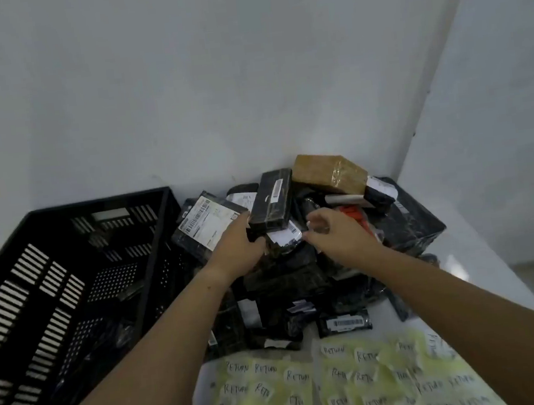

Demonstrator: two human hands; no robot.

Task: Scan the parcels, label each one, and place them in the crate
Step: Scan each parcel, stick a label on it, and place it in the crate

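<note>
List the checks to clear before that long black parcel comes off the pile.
1. Left hand grips the black parcel at its near end: ok.
2. Right hand holds nothing and hovers beside the parcel, ready to help: ok.
3. The parcel's barcode strip faces up: ok.
4. Brown parcel sits high on the pile close behind; whether it leans on the black one: cannot tell.
5. RETURN labels lie on the yellow sheets in front of the pile: ok.
6. Crate stands to the left of the pile, top open: ok.
</note>
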